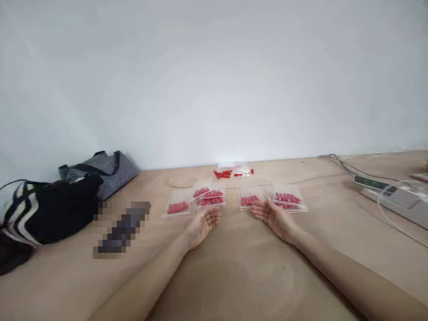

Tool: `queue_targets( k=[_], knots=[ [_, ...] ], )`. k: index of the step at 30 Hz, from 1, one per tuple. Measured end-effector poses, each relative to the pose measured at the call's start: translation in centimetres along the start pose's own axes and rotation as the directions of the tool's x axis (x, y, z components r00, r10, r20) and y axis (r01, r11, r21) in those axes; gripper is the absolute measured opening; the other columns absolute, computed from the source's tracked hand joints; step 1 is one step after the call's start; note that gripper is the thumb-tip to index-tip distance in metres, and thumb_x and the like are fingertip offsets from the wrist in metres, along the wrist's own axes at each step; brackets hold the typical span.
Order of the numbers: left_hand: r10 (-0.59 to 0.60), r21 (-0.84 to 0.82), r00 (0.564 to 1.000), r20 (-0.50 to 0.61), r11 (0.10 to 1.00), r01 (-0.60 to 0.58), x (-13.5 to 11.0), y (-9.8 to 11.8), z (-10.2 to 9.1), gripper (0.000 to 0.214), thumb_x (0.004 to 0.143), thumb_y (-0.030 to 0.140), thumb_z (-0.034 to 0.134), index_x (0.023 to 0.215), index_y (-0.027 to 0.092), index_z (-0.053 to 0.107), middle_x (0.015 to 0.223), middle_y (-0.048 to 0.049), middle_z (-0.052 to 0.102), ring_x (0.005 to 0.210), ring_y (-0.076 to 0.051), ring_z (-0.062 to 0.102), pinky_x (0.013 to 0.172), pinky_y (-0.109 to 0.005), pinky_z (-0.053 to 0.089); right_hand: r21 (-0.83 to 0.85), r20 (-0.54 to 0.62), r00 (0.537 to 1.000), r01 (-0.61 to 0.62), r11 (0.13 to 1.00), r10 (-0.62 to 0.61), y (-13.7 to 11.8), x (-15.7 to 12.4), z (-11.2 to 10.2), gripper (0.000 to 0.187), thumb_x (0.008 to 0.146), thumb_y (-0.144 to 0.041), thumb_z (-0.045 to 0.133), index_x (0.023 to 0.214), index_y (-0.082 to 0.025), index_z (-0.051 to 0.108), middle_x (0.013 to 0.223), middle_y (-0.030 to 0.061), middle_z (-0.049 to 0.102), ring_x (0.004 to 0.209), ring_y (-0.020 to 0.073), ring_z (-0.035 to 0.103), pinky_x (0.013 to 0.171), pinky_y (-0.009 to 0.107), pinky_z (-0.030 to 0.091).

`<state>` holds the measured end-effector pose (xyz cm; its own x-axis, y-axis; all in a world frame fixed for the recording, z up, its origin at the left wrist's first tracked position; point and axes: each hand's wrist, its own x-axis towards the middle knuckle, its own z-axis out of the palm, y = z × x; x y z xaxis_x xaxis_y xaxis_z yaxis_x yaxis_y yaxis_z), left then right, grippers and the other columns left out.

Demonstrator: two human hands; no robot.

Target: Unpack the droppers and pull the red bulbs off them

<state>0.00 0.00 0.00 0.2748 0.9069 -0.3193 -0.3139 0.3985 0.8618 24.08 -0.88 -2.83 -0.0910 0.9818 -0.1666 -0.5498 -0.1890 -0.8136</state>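
Palms face upward on both hands as I watch through the head camera. I take the loose capsules (224,174), red and scattered close to the white wall (214,80), as my marker for everything else.

The left hand (203,225) lies on the wooden table (234,276), nearer to me than the loose capsules and a little left of them. Its fingers are loosely curled and spread, pinching nothing. The fingertips end just beside the stacked bags (210,197), and I cannot tell whether they touch.

The right hand (277,219) lies nearer than the loose capsules and to their right, likewise slack and unclenched, holding nothing. Its fingertips reach the gap between the middle bag (249,199) and the right-end bag (288,199).

The left-end bag (178,207) sits farther left of the loose capsules, apart from either hand. All these small clear bags hold red capsules and lie in a row.

Another clear bag (236,166) lies against the loose capsules on their far side.

Well to the left of the loose capsules sit a striped bag (107,169) and a black bag (53,209), with a blurred dark object (122,229) near them. Well to the right of the loose capsules lie a grey power strip (391,196) and thin cables (344,167).
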Motion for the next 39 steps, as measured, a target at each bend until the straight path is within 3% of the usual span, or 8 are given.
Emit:
queue_targets(
  k=[7,10,13,16,20,24,30,39],
  knots=[
    [0.065,0.093,0.998,0.024,0.993,-0.067,0.4,-0.4,-0.4,0.027,0.088,0.031,0.041,0.083,0.013,0.061,0.075,-0.0050,0.062,0.067,-0.009,0.057,0.069,-0.021,0.046,-0.108,0.030,0.997,0.069,0.992,-0.066,0.7,0.2,-0.5,0.033,0.086,-0.040,0.042,0.082,-0.018,0.065,0.083,0.0069,0.067,0.081,0.0165,0.061,0.081,0.032,0.045],
    [0.170,0.204,0.984,0.049,0.963,-0.177,0.6,-1.1,-0.3,0.024,0.083,0.036,0.048,0.081,0.015,0.061,0.076,-0.0029,0.060,0.070,-0.011,0.056,0.071,-0.025,0.045,-0.406,0.064,0.962,0.268,0.873,-0.266,0.7,0.1,-0.4,0.031,0.079,-0.046,0.050,0.082,-0.019,0.064,0.079,0.0045,0.066,0.076,0.0182,0.060,0.074,0.033,0.046],
    [0.253,0.300,0.964,0.082,0.916,-0.265,0.2,-1.7,0.2,0.019,0.072,0.034,0.062,0.077,0.016,0.062,0.078,-0.0011,0.058,0.075,-0.012,0.054,0.076,-0.026,0.044,-0.766,0.309,0.825,0.511,0.391,-0.473,0.1,0.2,-0.4,0.021,0.077,-0.037,0.055,0.085,-0.020,0.064,0.082,0.0043,0.064,0.080,0.0196,0.057,0.075,0.034,0.043],
    [0.367,0.531,0.901,0.232,0.728,-0.433,-0.7,-1.8,0.7,0.017,0.069,0.030,0.064,0.079,0.016,0.064,0.082,-0.0021,0.057,0.080,-0.014,0.053,0.077,-0.027,0.044,-0.821,0.552,0.718,0.557,-0.126,-0.424,-0.7,0.8,-0.6,0.014,0.077,-0.023,0.052,0.086,-0.020,0.063,0.089,0.0061,0.061,0.087,0.0202,0.052,0.077,0.034,0.039],
    [0.387,0.717,0.782,0.489,0.333,-0.613,-1.5,-1.5,0.9,0.017,0.077,0.029,0.053,0.086,0.018,0.062,0.093,-0.0060,0.057,0.085,-0.016,0.054,0.079,-0.030,0.044,-0.795,0.583,0.729,0.419,-0.439,-0.360,-0.7,2.1,-0.9,0.017,0.080,-0.016,0.046,0.080,-0.019,0.063,0.084,0.0066,0.060,0.083,0.0188,0.051,0.072,0.030,0.037],
    [0.376,0.722,0.800,0.468,0.360,-0.591,-1.3,-1.6,0.7,0.017,0.075,0.030,0.056,0.085,0.018,0.062,0.094,-0.0061,0.058,0.085,-0.016,0.055,0.080,-0.030,0.045,-0.786,0.579,0.725,0.377,-0.489,-0.372,-0.4,2.6,-0.9,0.020,0.083,-0.017,0.043,0.076,-0.018,0.062,0.081,0.0076,0.061,0.083,0.0201,0.051,0.071,0.032,0.032],
    [0.177,0.475,0.979,0.105,0.856,-0.205,-0.2,-1.6,1.7,0.025,0.064,0.030,0.069,0.082,0.015,0.060,0.077,-0.0012,0.061,0.074,-0.013,0.058,0.079,-0.030,0.047,-0.800,0.599,0.661,0.467,-0.377,-0.451,0.0,1.5,0.3,0.019,0.085,-0.022,0.043,0.077,-0.019,0.060,0.076,0.0046,0.061,0.078,0.0173,0.052,0.070,0.030,0.030],
    [-0.058,0.296,0.996,0.068,0.955,0.036,1.0,-1.1,4.8,0.017,0.078,0.028,0.059,0.076,0.010,0.061,0.076,-0.0076,0.065,0.073,-0.013,0.063,0.079,-0.028,0.050,-0.787,0.588,0.668,0.603,-0.131,-0.455,2.3,0.3,2.7,0.017,0.084,-0.026,0.047,0.080,-0.022,0.063,0.071,0.0011,0.059,0.069,0.0134,0.053,0.067,0.027,0.032]
  ],
)
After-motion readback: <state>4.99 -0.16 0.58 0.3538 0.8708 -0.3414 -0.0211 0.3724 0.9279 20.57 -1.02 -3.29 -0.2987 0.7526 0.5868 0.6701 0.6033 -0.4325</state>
